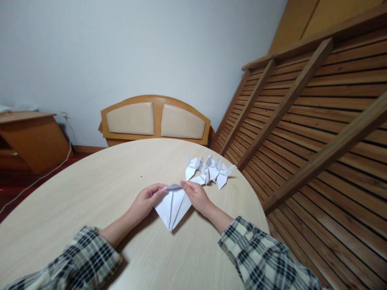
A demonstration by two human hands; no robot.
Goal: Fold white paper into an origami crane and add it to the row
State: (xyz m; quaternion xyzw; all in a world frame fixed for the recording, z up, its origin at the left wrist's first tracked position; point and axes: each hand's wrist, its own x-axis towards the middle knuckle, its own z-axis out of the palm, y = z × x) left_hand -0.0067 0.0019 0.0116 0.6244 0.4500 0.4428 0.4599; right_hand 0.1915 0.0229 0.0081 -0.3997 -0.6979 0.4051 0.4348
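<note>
A partly folded sheet of white paper [177, 205] is between my hands, its pointed end toward me and creases running down to that point. Its far edge is bent over into a small flap. My left hand [148, 201] pinches the left end of this folded edge between thumb and fingers. At the right end, my right hand [196, 195] grips the paper with its thumb on top. The fingers beneath the paper are hidden. Just beyond my right hand stands a cluster of several white folded paper cranes [211, 168].
The round pale wooden table [121, 169] carries the paper. A headboard with cream panels [131, 119] stands behind it. A slatted wooden frame [290, 117] leans close along the right side. At the far left is a wooden desk [36, 137] with a white cable.
</note>
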